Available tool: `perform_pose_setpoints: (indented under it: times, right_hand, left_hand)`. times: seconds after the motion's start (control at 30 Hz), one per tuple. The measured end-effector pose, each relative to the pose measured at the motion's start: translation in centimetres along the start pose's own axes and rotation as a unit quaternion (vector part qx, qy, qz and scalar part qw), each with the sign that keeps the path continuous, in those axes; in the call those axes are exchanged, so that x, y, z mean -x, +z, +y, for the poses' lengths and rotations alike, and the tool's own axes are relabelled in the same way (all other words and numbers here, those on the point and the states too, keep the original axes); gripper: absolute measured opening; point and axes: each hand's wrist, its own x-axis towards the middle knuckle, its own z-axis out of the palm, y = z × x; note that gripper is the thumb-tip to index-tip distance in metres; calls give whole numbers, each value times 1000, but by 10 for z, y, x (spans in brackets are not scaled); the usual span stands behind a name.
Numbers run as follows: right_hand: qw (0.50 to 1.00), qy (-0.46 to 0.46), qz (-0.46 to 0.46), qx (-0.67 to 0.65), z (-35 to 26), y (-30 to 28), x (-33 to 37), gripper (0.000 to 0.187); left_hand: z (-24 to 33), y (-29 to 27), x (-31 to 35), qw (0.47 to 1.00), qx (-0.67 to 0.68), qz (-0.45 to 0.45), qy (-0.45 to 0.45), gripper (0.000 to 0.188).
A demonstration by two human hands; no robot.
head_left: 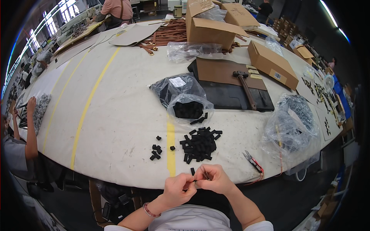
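Left hand (179,188): fingers and thumb nearly closed in a pinch, gripping a small dark piece (195,181)
Right hand (213,179): also drawn into a pinch, its fingertips meeting the left's on that same piece (mostly hidden by the fingers)
Small dark piece: between the two hands, at the near edge of the worktop (119,123)
Single black block (192,171): on the worktop, just beyond the fingertips
Black pile (199,144): many short blocks heaped together, farther off than the hands
Loose group (155,151): a few black blocks, left of a yellow stripe (170,148)
Open plastic bag (188,110): beyond the pile, black blocks showing in its mouth
Hammer (245,87): lying on a dark slab (225,96), far right of the bag
Snips (253,161): on the worktop, right of the pile (red on the handles)
Clear bag (293,125): farther right than the snips
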Motion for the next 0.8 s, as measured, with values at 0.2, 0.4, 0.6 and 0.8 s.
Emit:
perform_pose_setpoints:
  times: [0.2,0.4,0.6,0.8]
  right_hand:
    - [936,-102,174,289,-12,27,-4,6]
    - [970,-12,70,233,-24,14,8,11]
    - [977,19,10,214,-15,11,9,15]
    - [959,-35,74,272,-16,15,11,17]
  left_hand:
    - [-6,6,-10,979,-147,53,128,15]
    - [-1,-9,-14,878,371,81,-291,6]
    - [-8,-17,-12,697,610,-8,-376,11]
    - [-14,-19,-10,661,657,-12,-362,11]
